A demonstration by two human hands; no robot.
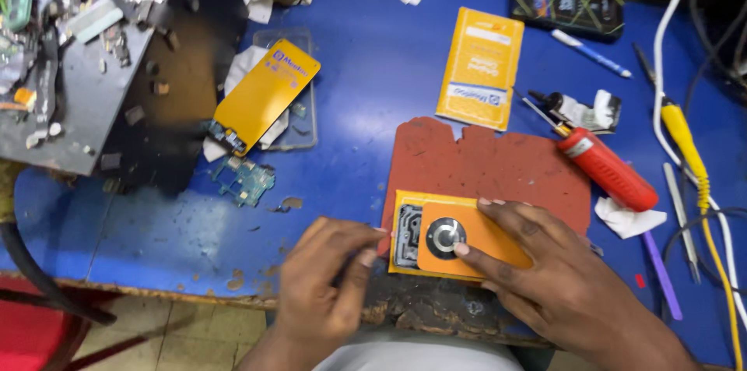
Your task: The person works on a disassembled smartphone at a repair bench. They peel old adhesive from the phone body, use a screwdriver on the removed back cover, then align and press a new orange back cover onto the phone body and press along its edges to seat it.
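1. Head view: an orange phone back panel (459, 242) with a round camera ring lies on a red work mat (498, 165) at the near edge of the blue table (373, 67), its long axis running left to right
2. The right hand (545, 274) lies flat over the panel's right part, fingers spread and pressing down, forefinger tip touching just beside the ring; it pins the panel without closing round it
3. The left hand (327, 285) sits just left of the panel, the panel lying to its right; thumb and forefinger are pinched together at the panel's left edge, on what I cannot tell
4. The right hand is the nearer, being on the panel
5. Around: a red-handled tool (607, 168) to the right, a yellow packet (480, 67) behind the mat, a yellow-backed phone (264, 98) and a small circuit board (245, 180) to the left
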